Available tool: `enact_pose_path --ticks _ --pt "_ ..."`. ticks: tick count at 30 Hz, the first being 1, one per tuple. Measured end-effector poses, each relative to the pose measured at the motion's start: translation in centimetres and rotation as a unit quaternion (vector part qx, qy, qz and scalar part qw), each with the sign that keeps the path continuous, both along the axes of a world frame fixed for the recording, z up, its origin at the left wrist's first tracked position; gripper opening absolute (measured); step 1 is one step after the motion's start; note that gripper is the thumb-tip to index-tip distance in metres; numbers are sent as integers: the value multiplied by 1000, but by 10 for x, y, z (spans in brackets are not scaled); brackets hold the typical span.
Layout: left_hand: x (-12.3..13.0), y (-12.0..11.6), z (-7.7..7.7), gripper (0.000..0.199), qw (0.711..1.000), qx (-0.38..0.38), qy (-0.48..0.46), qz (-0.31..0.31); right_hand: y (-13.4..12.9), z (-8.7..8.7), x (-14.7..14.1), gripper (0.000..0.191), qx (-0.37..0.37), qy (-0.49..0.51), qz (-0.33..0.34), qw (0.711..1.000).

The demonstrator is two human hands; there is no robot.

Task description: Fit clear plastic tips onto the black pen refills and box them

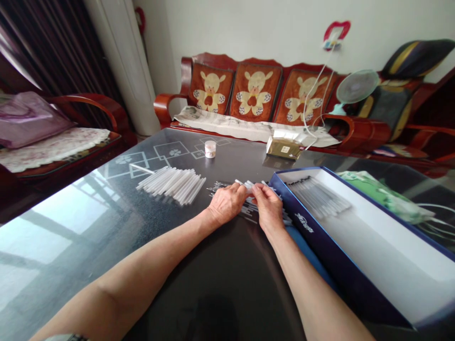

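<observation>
I have the left hand (228, 201) and right hand (267, 204) nearly fingertip to fingertip, both curled in; whatever they pinch is too small to tell, so I can't say how either grips. The loose rods (249, 210) lie beneath and between them on the table (199, 270). White sticks (172, 185) sit left, nearer my left hand, slanting away to the right. Just beside my right hand, the box (359, 279) holds dark-tipped rods (320, 196) side by side at its far end.
</observation>
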State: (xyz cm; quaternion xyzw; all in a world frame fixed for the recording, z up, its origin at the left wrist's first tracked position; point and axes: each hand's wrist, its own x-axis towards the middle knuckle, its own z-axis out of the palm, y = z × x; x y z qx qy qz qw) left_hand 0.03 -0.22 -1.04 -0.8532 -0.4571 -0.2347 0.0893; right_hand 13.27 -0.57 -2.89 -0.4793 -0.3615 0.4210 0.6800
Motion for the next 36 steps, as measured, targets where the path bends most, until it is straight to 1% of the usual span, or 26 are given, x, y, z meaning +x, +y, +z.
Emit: enact_pose_path --ticks 5,8,11,13,15,17,19,20,21,22,23,26,27,29,32,34,36 --pt "1 1 -3 32 999 -43 -2 2 3 -3 3 29 -7 16 24 1000" --pt "2 1 -3 30 997 -68 -22 -2 4 -5 4 31 -4 41 45 998" --pt "2 0 3 29 991 -118 -61 -5 5 -7 6 33 -3 51 72 996" --pt "3 0 9 29 981 -163 -103 -6 5 -7 8 34 -5 46 87 995" --pt "3 0 14 29 959 -229 -165 -18 5 -6 10 35 -6 43 103 994" --pt "3 2 17 31 918 -319 -232 -34 4 -3 11 34 -3 49 119 992" --pt "2 4 17 31 867 -404 -289 -47 2 1 12 33 4 61 140 988" --pt "2 4 16 31 847 -429 -310 -54 2 3 12 33 8 68 148 987" --pt "2 4 16 29 837 -436 -324 -60 1 4 12 34 12 75 153 985" --pt "3 4 15 28 839 -427 -332 -65 1 6 11 35 14 82 154 985" --pt "3 4 14 26 851 -404 -331 -66 1 7 11 36 15 88 149 985" --pt "6 2 13 22 916 -278 -287 -29 2 7 10 39 6 93 117 989" --pt "6 1 12 21 934 -238 -266 -15 2 6 10 40 2 89 108 990" --pt "7 0 10 22 959 -178 -219 -1 3 4 10 40 -3 77 95 992" --pt "6 0 6 21 980 -131 -151 -1 4 0 10 39 -11 64 81 995" --pt "4 0 4 19 986 -113 -121 2 5 -1 9 40 -17 69 70 995" --pt "2 1 4 19 987 -112 -114 -6 6 -2 8 39 -17 79 67 994"
